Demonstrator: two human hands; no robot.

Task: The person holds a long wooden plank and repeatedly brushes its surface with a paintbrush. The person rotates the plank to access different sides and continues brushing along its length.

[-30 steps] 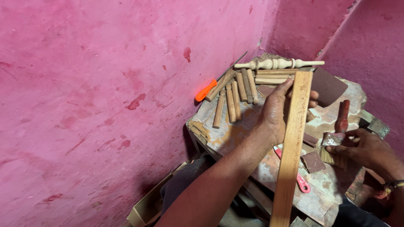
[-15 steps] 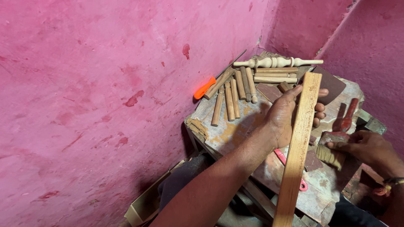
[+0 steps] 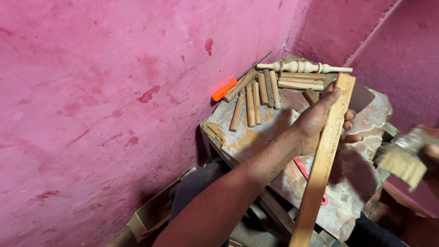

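Note:
My left hand (image 3: pixel 318 123) grips a long flat wooden strip (image 3: pixel 320 178) near its upper end and holds it upright and slightly tilted over a small worn table (image 3: pixel 256 137). My right hand (image 3: pixel 431 152) is blurred at the right edge. It is lifted off the table and holds what looks like a brush (image 3: pixel 402 163) with tan bristles and a metal band. The brush hangs to the right of the strip, apart from it.
Several short wooden dowels (image 3: pixel 256 98) and a turned spindle (image 3: pixel 302 67) lie at the table's far side. An orange-handled screwdriver (image 3: pixel 224 90) leans by the pink wall. A red tool (image 3: pixel 303 169) lies under the strip. A cardboard box (image 3: pixel 151 215) sits on the floor.
My right hand has lifted from the table to the right edge with the brush-like tool. My left hand has shifted the strip's top slightly right.

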